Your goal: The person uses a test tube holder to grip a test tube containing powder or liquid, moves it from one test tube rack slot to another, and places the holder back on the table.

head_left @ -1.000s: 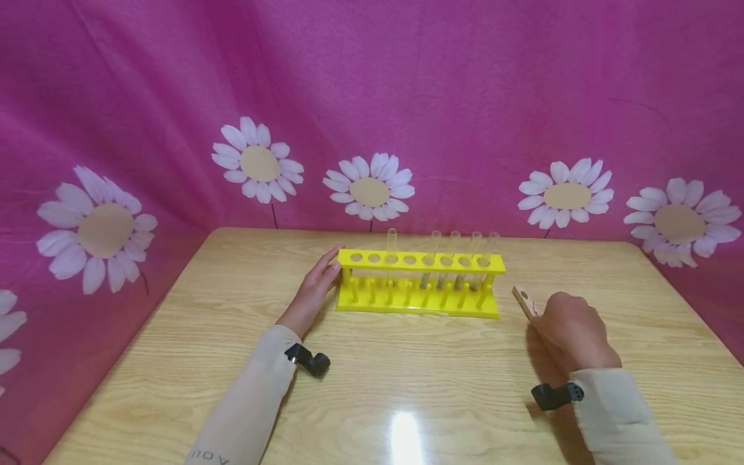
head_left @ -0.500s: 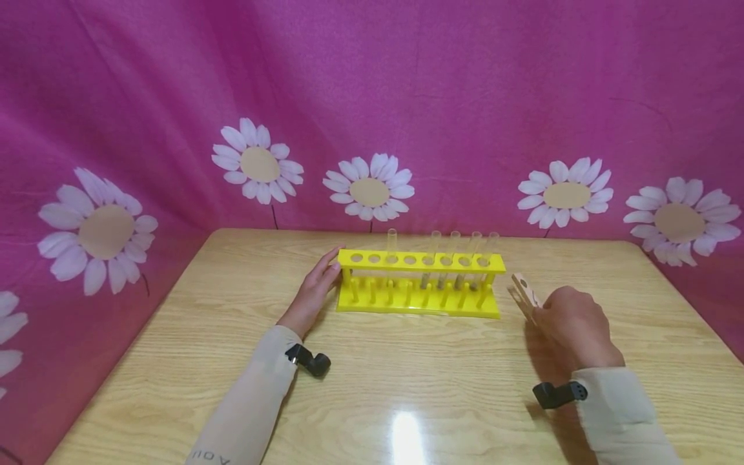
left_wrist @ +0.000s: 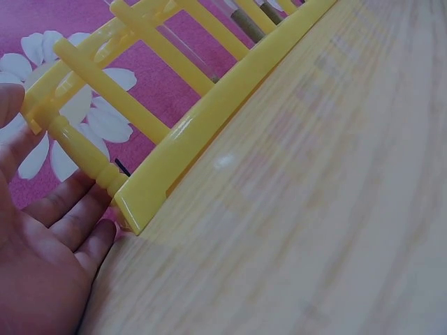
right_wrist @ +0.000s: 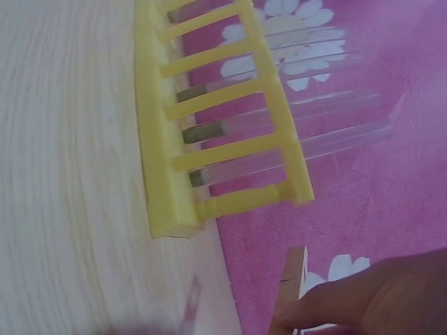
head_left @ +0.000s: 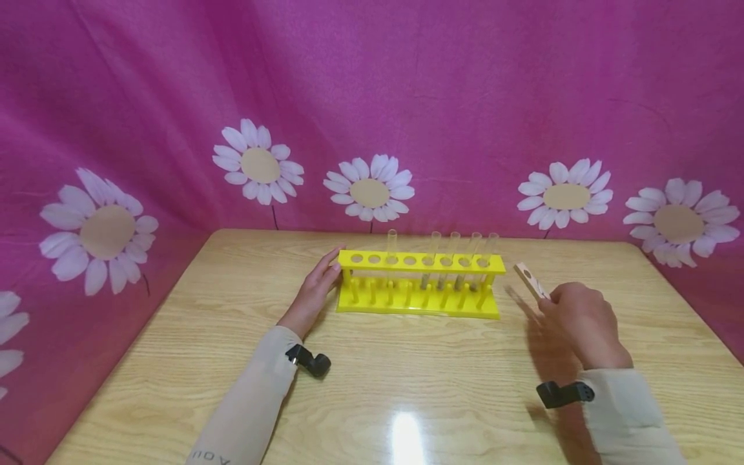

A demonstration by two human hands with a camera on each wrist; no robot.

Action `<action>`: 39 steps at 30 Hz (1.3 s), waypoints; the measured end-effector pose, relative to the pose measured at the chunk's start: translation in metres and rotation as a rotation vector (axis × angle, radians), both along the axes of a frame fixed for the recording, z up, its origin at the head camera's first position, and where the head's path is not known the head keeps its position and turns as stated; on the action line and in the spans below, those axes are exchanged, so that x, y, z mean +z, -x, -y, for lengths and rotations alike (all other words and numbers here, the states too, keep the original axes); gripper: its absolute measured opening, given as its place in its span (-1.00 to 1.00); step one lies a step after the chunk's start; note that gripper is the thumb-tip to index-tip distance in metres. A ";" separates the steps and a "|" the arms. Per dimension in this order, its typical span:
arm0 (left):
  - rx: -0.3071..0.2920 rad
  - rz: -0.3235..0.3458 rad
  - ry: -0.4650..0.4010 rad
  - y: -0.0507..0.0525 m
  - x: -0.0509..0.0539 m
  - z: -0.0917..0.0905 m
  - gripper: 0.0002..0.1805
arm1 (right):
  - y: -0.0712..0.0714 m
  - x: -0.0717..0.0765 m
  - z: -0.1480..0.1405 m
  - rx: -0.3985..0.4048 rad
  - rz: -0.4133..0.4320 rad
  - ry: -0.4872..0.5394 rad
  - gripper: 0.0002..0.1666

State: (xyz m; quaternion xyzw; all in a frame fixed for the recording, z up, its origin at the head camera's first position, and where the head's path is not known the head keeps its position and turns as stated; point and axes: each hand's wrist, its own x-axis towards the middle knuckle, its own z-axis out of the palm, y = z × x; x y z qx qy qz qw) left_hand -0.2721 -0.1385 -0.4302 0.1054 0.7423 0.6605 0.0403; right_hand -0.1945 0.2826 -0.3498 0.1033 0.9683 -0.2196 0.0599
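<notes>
A yellow test tube rack (head_left: 418, 307) stands upright on the table. At its left end is my left hand (head_left: 314, 290); in the left wrist view, the thumb is at the top bar and the fingers (left_wrist: 73, 209) reach round the end post. Several clear test tubes (head_left: 435, 244) stand in the rack, mostly in its right half, some with dark matter at the bottom. My right hand (head_left: 584, 320) grips a wooden test tube holder (head_left: 530, 279) to the right of the rack. The holder points up and left, apart from the rack, and its rear part is hidden by the hand.
The rack stands toward the back of the wooden table (head_left: 453, 387). Behind it hangs a pink cloth (head_left: 465, 116) with white flowers. The tubes' upper ends rise above the top bar of the rack.
My right hand has lifted the test tube holder up off the table; the holder's tip has moved away from me, toward the back. My left hand and the rack have stayed in place.
</notes>
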 end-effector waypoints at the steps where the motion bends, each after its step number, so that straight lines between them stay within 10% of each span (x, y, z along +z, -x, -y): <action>1: 0.004 -0.001 -0.003 0.000 0.000 0.000 -0.47 | 0.000 0.001 0.000 0.002 -0.012 -0.004 -0.62; 39: 0.033 0.005 -0.001 0.003 -0.003 0.001 -0.38 | -0.024 0.049 0.033 0.005 -0.532 -0.032 -0.63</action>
